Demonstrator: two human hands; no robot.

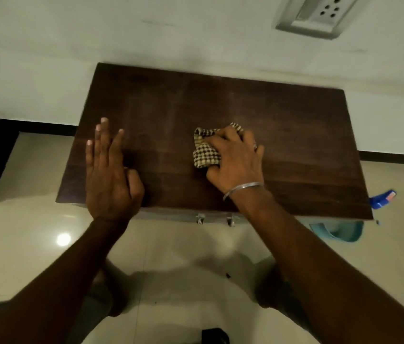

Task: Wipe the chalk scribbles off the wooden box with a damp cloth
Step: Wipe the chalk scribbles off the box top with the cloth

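Head view: wooden box stands on a tiled floor against a pale wall, dark lid facing up. Right hand sits mid-lid, its grip closed, fingers curled round a bunched checked cloth pressed to the wood. Left hand is over the lid's near-left part, grip wide open and holding nothing, fingers straight; contact with the lid unclear. No distinct chalk lines show, only faint pale haze behind the cloth toward the lid's middle and far side. Judgement: wiping looks largely done, with that haze left to clear. Blue bottle and teal tub lie beside the box's right end.
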